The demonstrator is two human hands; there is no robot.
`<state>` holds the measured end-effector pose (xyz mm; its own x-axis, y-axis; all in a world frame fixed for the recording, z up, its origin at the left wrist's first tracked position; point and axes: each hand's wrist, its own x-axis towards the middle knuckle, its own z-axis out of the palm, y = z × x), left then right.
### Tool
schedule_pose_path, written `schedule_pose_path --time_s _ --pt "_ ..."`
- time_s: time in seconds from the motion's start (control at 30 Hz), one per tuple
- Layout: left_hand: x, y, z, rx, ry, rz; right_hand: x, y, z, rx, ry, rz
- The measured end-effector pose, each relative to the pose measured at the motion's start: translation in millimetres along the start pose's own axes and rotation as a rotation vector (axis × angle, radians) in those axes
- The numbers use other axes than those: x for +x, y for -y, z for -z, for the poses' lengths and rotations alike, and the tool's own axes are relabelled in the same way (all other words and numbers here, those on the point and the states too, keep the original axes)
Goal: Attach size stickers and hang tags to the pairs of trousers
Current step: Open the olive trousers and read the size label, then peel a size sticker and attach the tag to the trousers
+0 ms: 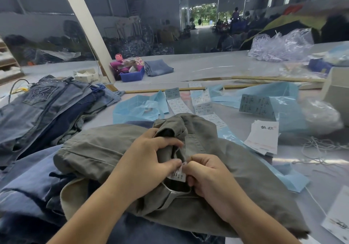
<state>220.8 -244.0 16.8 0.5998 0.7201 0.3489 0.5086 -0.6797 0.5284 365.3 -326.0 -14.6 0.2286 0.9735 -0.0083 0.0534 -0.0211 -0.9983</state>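
Observation:
Grey-olive trousers (pixel 105 149) lie bunched on the table in front of me, waistband turned open. My left hand (pixel 147 160) grips the folded waistband, thumb pressed beside a small white sewn-in label (pixel 178 175). My right hand (pixel 205 174) pinches that label from the right. White hang tags (pixel 262 138) with printed characters lie stacked to the right. Strips of size stickers (pixel 202 102) on blue backing lie beyond the trousers.
A pile of blue jeans (pixel 47 104) sits at the left, more denim (pixel 28 187) under the grey pair. Blue plastic bags (pixel 136 106), white string (pixel 319 145), a blue bin (pixel 132 75) and folded jeans (pixel 158 67) lie farther back.

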Motion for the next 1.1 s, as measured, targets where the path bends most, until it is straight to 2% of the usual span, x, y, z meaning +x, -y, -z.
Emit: schedule_pose_path --time_s 0.1,0.27,0.37,0.47,0.53,0.63,0.77,0.83,0.97,1.03,1.1 --pt "-2 -11 7 0.12 -0.033 -0.006 2 5 0 -0.053 0.026 -0.001" --pt "10 -15 25 0.17 -0.124 -0.013 -2 18 8 -0.341 -0.024 0.184" --pt "21 -7 40 0.104 -0.16 0.069 -1 26 24 -0.46 -0.086 0.249" --pt "27 -4 42 -0.005 -0.076 0.146 2 28 35 -0.538 -0.089 0.238" --pt "26 -7 36 0.006 -0.016 0.117 2 25 36 -0.591 -0.028 0.203" --pt "24 -12 32 0.143 0.089 0.117 1 23 34 -0.667 0.136 0.214" --pt "25 -7 37 0.379 0.154 0.135 4 29 43 -0.614 0.341 0.202" --pt "29 0 47 0.432 0.099 0.147 8 30 48 -0.635 0.37 0.198" --pt "50 21 80 0.636 -0.168 0.203 27 38 52 -0.836 0.308 0.331" --pt "64 16 95 0.613 -0.296 0.132 41 43 44 -0.927 0.341 0.365" --pt "80 -1 102 0.531 -0.364 -0.036 53 46 28 -1.033 0.438 0.368"
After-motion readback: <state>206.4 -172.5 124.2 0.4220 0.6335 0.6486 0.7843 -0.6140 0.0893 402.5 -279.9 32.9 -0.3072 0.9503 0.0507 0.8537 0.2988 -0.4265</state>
